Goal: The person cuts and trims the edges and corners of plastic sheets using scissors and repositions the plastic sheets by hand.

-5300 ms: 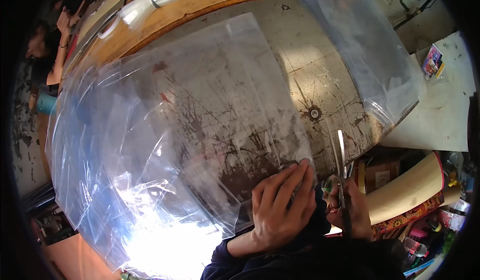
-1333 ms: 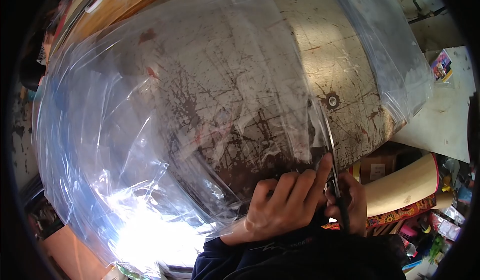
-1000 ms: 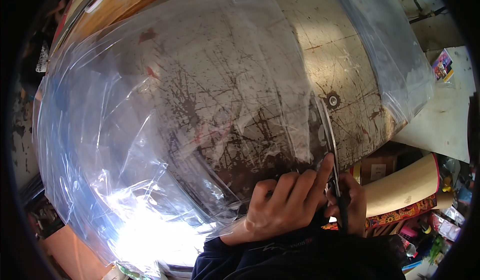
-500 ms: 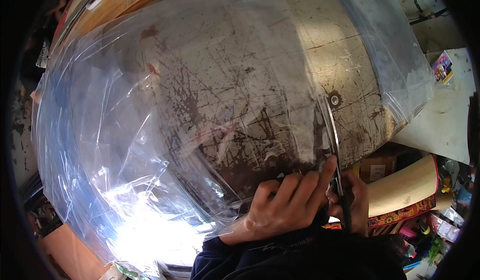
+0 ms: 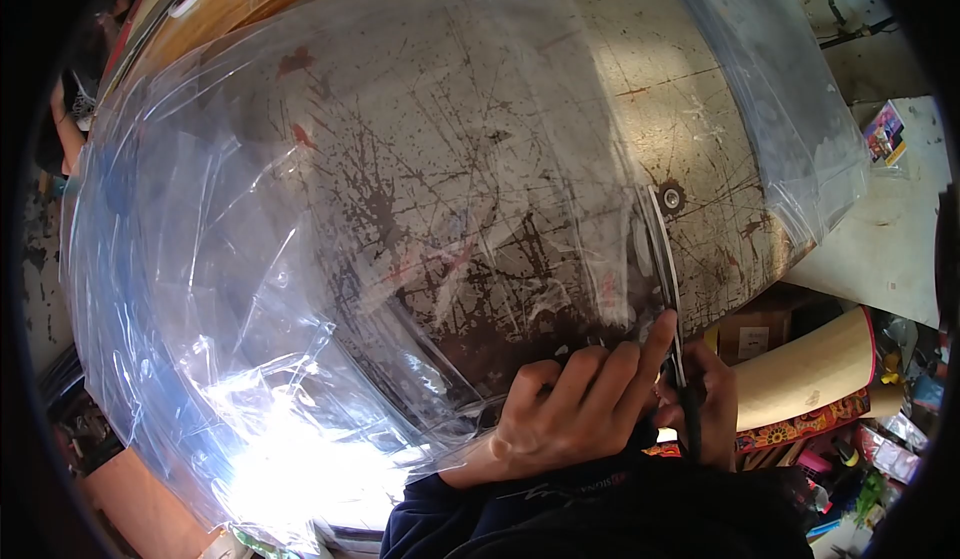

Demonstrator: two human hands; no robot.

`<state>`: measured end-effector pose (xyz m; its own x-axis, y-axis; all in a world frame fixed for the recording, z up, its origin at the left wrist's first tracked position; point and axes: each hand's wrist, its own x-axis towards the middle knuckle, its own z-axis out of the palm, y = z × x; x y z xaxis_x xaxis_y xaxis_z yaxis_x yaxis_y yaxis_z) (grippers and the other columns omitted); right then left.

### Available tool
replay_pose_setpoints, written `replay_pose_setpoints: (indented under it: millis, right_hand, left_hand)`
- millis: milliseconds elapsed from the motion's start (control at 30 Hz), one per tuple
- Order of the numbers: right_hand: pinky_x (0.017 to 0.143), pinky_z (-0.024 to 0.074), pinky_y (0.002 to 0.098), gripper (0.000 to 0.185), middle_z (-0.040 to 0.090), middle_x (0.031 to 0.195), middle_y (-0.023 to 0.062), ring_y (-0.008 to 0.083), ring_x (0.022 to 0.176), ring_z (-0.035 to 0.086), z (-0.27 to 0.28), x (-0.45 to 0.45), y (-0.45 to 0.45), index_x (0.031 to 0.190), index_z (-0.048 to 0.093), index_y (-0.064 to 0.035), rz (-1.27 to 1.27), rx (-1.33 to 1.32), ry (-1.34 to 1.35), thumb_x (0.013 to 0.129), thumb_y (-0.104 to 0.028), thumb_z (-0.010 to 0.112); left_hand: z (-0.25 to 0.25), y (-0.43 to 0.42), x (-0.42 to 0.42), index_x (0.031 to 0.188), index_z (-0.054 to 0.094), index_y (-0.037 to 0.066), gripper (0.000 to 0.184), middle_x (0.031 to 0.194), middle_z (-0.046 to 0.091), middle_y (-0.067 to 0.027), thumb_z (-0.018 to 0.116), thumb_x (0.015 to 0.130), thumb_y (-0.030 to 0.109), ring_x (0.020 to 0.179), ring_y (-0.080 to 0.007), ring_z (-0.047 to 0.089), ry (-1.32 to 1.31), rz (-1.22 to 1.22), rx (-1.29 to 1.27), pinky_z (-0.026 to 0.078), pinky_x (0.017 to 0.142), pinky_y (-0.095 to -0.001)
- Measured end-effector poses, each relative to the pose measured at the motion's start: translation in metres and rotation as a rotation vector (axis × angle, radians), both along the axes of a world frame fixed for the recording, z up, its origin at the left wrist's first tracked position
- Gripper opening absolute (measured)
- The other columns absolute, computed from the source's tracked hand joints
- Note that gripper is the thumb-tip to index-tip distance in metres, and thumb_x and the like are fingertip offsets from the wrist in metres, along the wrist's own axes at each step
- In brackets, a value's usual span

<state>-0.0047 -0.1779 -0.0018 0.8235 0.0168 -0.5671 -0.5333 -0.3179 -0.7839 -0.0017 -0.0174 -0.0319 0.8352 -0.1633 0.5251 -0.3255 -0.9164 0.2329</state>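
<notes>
A clear plastic sheet (image 5: 450,159) lies over a scratched metal table, its right edge near the scissors. My right hand (image 5: 712,404) grips the black handles of a pair of scissors (image 5: 668,269) low on the right. Their long metal blades point away from me along the sheet's edge; how far apart they are is hard to tell. My left hand (image 5: 575,399) is closed at the near edge of the sheet, with its index finger stretched along the blades. Its fingertips and the sheet's edge under them are partly hidden.
Another clear sheet (image 5: 790,109) hangs over the table's right side. A bolt (image 5: 671,199) is set in the tabletop (image 5: 690,109). Beige rolled material (image 5: 810,369) and mixed goods stand at lower right. A co-worker's arm (image 5: 68,129) shows at far left.
The scissors' blades have shifted slightly while both hands stay in nearly the same place. At far left, a co-worker's arm has come into view.
</notes>
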Motion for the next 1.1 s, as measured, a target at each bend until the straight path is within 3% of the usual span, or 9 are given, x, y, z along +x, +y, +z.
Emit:
replay_pose_setpoints:
  millis: [667, 1100]
  right_hand:
    - [0.061, 0.0428, 0.0236, 0.086, 0.054, 0.075, 0.0024, 0.008, 0.073, 0.05, -0.0003, -0.0048, 0.0015, 0.099, 0.047, 0.0054, -0.056, 0.072, -0.026, 0.046, -0.05, 0.086]
    - [0.052, 0.0391, 0.0217, 0.08, 0.053, 0.067, 0.0005, 0.007, 0.062, 0.05, 0.003, -0.0004, -0.0013, 0.091, 0.051, 0.0021, 0.081, -0.091, -0.045, 0.047, -0.056, 0.083]
  left_hand:
    - [-0.0022, 0.0032, -0.002, 0.102, 0.069, 0.022, 0.032, 0.074, 0.044, 0.0111, 0.054, 0.073, 0.026, 0.062, -0.0031, 0.044, -0.033, -0.072, 0.012, 0.029, 0.058, -0.0235]
    - [-0.0009, 0.0031, -0.0017, 0.102, 0.069, 0.023, 0.029, 0.073, 0.044, 0.0111, 0.054, 0.079, 0.034, 0.06, -0.0028, 0.043, -0.024, -0.06, 0.004, 0.028, 0.059, -0.0233]
